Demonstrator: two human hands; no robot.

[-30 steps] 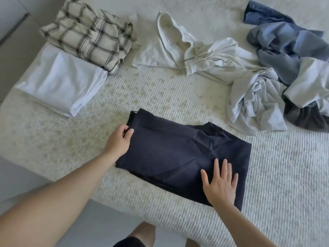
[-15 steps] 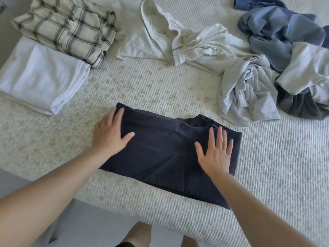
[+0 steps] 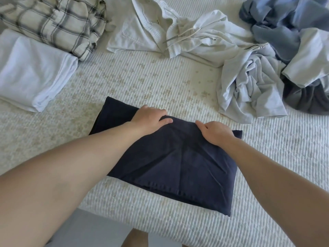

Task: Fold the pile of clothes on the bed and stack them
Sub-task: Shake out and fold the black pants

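A folded dark navy garment (image 3: pixel 178 161) lies on the white bed (image 3: pixel 142 82) near its front edge. My left hand (image 3: pixel 151 118) grips the garment's far edge, fingers curled over it. My right hand (image 3: pixel 215 132) grips the same far edge a little to the right, thumb on top. At the left a folded white garment (image 3: pixel 32 72) lies beside a folded plaid shirt (image 3: pixel 53 24). A loose pile of unfolded clothes sits at the back right: a cream hooded top (image 3: pixel 178 32), a pale blue shirt (image 3: pixel 249 86) and blue and grey pieces (image 3: pixel 284 29).
The bed's front edge runs along the bottom, with grey floor (image 3: pixel 85 229) and my legs (image 3: pixel 135 239) below it. Bare bedspread lies between the navy garment and the clothes behind it, and at the right front.
Both hands slid from lying flat on the navy garment up to its far edge and curled round it. The view moved closer.
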